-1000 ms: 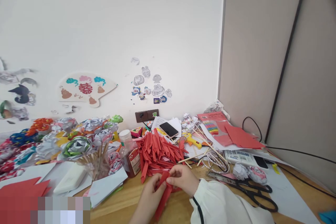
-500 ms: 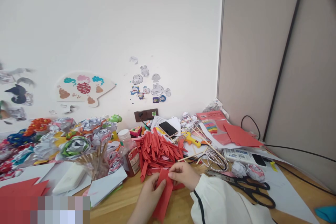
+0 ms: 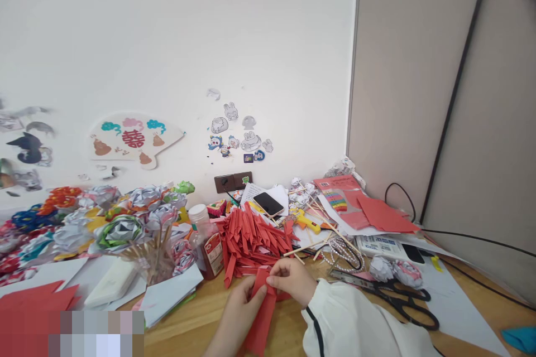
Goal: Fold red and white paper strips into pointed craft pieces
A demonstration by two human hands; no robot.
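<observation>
A long strip of red paper (image 3: 260,328) hangs between my hands over the table's front, its lower end running off toward the bottom of the view. My left hand (image 3: 242,308) grips the strip along its left side, thumb on top. At the upper right edge, my right hand (image 3: 293,280) pinches the same strip between thumb and fingertips. Just behind them lies a heap of folded red paper pieces (image 3: 255,237). Part of the strip's upper end is covered by my fingers.
To the left stand a bottle with a white lid (image 3: 207,242), a cup of sticks (image 3: 157,259) and many paper flowers (image 3: 119,231). Black-handled scissors (image 3: 404,304) lie right of my sleeve. Behind are a phone (image 3: 268,204), a yellow glue gun (image 3: 307,222) and red paper sheets (image 3: 385,215).
My right fingertips have shifted slightly left and down along the strip's upper edge. My left hand keeps its hold, and the surroundings look the same.
</observation>
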